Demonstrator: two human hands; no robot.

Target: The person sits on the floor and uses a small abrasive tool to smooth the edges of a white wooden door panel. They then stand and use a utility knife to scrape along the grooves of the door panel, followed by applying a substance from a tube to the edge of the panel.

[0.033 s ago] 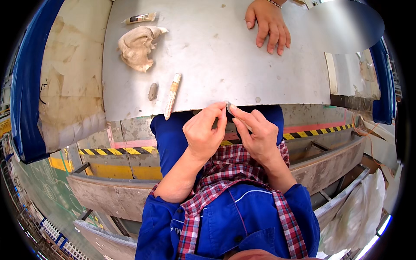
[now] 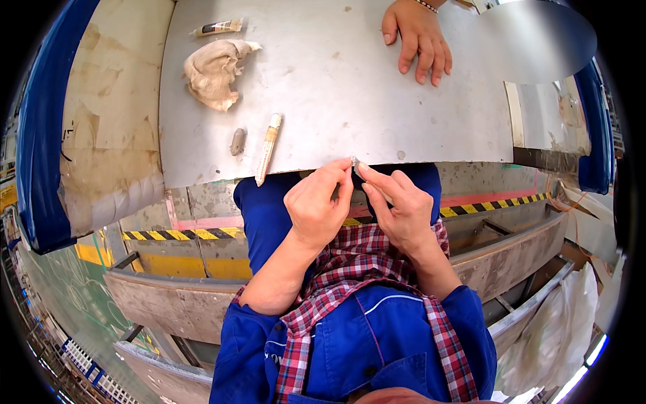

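Both hands meet at the near edge of the grey metal tabletop [image 2: 323, 94]. My left hand [image 2: 319, 202] is closed in a pinch, fingertips at a tiny greyish piece [image 2: 354, 161]. From the other side my right hand [image 2: 400, 209] pinches at the same piece; it is too small to name. To the left of my hands lie a white and tan marker-like tube [image 2: 268, 149] and a small grey putty-like lump [image 2: 237, 142]. Farther back rest a crumpled beige lump, cloth or putty [image 2: 217, 73], and a squeeze tube [image 2: 217, 27] with a dark label.
Another person's hand [image 2: 417, 42], with a bead bracelet, lies flat at the far right of the tabletop. Blue-edged side panels [image 2: 114, 114] flank the table. Wooden bench boards [image 2: 175, 306] and black-and-yellow floor tape [image 2: 182, 235] are below. A whitish plastic sheet [image 2: 555, 330] hangs at lower right.
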